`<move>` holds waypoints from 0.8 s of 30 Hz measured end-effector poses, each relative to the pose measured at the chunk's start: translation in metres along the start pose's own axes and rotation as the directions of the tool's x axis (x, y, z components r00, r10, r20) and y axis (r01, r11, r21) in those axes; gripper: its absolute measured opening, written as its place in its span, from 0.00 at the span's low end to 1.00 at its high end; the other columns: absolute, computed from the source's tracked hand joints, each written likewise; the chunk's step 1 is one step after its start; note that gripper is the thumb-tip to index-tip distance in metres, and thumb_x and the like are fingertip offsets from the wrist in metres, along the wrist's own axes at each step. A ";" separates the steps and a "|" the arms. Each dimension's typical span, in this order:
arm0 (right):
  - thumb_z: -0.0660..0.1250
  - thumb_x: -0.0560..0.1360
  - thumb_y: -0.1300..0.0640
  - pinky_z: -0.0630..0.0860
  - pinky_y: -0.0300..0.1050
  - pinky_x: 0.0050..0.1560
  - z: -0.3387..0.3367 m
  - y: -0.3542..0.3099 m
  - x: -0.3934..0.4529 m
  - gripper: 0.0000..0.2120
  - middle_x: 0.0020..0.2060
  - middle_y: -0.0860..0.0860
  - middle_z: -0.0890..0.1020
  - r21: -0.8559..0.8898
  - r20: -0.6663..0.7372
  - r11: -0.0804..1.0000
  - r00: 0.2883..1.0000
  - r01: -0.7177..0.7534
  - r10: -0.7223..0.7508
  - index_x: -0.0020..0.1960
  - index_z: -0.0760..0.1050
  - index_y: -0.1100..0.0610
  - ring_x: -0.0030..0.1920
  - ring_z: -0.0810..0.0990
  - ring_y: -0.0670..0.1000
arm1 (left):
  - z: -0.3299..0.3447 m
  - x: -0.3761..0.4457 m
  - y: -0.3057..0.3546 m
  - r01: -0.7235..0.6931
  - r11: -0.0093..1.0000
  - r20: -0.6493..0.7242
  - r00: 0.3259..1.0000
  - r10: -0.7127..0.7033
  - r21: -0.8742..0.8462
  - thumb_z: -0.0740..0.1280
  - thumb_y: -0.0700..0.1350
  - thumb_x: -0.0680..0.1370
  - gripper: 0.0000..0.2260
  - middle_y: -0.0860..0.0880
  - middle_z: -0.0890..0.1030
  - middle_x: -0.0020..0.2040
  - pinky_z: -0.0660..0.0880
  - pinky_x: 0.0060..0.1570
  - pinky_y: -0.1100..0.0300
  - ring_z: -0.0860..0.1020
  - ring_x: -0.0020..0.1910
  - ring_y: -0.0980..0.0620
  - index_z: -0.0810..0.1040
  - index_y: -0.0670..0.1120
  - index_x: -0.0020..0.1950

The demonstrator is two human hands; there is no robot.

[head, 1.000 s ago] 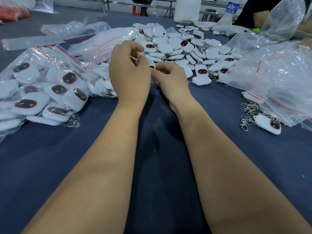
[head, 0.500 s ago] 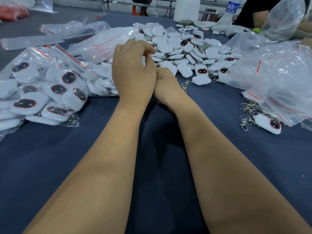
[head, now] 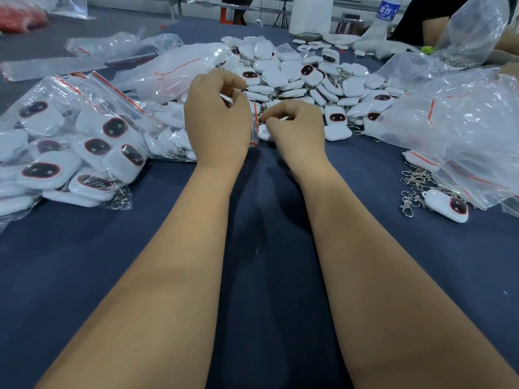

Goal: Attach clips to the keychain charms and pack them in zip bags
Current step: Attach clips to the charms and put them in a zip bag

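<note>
My left hand (head: 216, 119) and my right hand (head: 295, 127) meet over the dark blue cloth, fingers curled. Between them is a small clear zip bag (head: 255, 123) with a red strip. Each hand pinches one side of its top. A white charm (head: 263, 133) shows at the bag's lower end, partly hidden by my right thumb. Just beyond my hands lies a pile of loose white charms (head: 295, 80) with dark oval faces and metal chains. Loose metal clips (head: 412, 189) lie at the right beside a single charm (head: 446, 204).
Filled zip bags of charms (head: 70, 141) are heaped at the left. Crumpled clear bags (head: 463, 122) are piled at the right. A water bottle (head: 389, 9) and another person's arm (head: 432, 29) are at the far right. Bare blue cloth (head: 266, 248) lies under my forearms.
Half a second ago my hands were pressed close together. They have drawn slightly apart and the small zip bag's red strip now shows between them.
</note>
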State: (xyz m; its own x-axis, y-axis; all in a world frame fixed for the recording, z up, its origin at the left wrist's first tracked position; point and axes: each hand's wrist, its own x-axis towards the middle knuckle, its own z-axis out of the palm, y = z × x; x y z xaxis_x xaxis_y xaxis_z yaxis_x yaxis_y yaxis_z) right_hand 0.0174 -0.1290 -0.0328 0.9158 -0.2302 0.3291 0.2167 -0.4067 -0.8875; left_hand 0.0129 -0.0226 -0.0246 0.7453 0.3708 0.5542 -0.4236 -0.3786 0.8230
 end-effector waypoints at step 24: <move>0.57 0.78 0.60 0.68 0.50 0.62 0.004 0.010 0.006 0.13 0.55 0.53 0.80 -0.416 0.004 0.905 0.995 -0.092 0.103 0.56 0.77 0.54 0.62 0.70 0.58 | 0.016 -0.006 0.010 0.445 0.775 0.439 0.865 -0.243 -0.448 0.57 0.27 0.76 0.17 0.46 0.78 0.51 0.79 0.48 0.62 0.78 0.50 0.51 0.78 0.45 0.51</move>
State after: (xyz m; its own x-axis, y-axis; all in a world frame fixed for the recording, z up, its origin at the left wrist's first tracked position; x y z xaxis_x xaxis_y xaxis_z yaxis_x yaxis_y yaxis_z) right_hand 0.0268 -0.1314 -0.0410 0.9347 -0.2670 0.2346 -0.0287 -0.7147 -0.6988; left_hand 0.0122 -0.0426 -0.0219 0.9737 0.0399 0.2244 -0.2272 0.2517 0.9408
